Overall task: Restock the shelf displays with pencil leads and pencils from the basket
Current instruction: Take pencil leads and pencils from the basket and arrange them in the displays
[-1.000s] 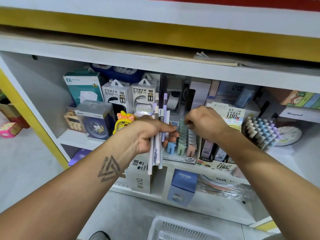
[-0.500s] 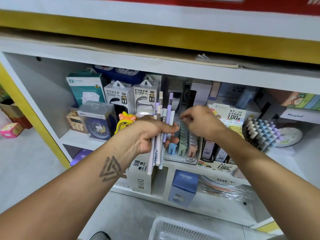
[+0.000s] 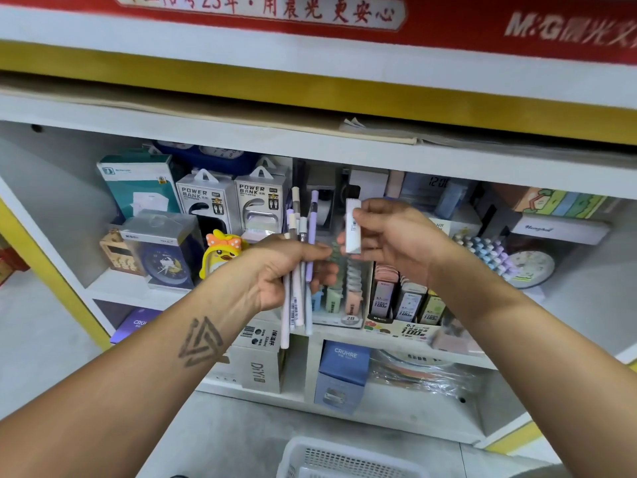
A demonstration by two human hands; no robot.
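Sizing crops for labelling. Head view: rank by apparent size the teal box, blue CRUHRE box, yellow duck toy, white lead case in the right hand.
1. teal box
2. blue CRUHRE box, close to it
3. yellow duck toy, partly hidden
4. white lead case, though nearest the camera

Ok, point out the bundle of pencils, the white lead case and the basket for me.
bundle of pencils (image 3: 299, 298), head view, on the white barrels below the left hand's grip.
white lead case (image 3: 353, 229), head view, middle of its front face.
basket (image 3: 344, 458), head view, on its perforated rear wall.
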